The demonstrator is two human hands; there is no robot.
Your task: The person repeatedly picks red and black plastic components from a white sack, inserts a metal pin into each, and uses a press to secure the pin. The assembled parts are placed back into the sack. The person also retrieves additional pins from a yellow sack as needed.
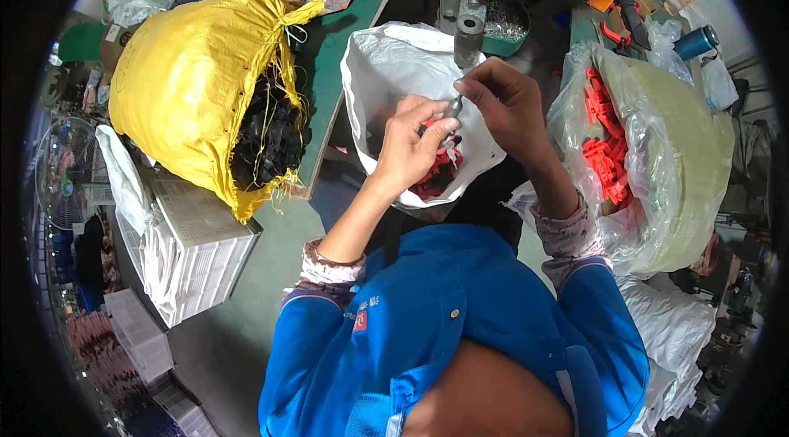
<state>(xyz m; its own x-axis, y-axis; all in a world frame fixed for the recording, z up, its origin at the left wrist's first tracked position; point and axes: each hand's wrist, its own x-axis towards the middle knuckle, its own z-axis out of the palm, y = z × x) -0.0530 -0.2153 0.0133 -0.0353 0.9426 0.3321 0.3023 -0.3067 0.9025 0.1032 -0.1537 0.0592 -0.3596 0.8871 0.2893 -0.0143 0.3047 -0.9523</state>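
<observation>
Both hands are raised at the metal tooling of a machine (468,33), over the mouth of a white woven sack (366,67). My left hand (408,145) is closed around a small red and black plastic part (426,126), mostly hidden by the fingers, beside a pointed grey metal pin (453,107). My right hand (505,104) pinches thumb and forefinger together just above that pin, under the upper spindle. Whatever lies in this pinch is too small to make out. Red and dark pieces (436,180) lie inside the sack, below my left hand.
A yellow sack (189,80) spilling black parts (267,133) rests on the green table at left. To the right stands a pale green sack (699,158) with red plastic parts (606,162). A green bowl (514,43) of small metal pieces sits behind the tooling. White crates (201,248) stand lower left.
</observation>
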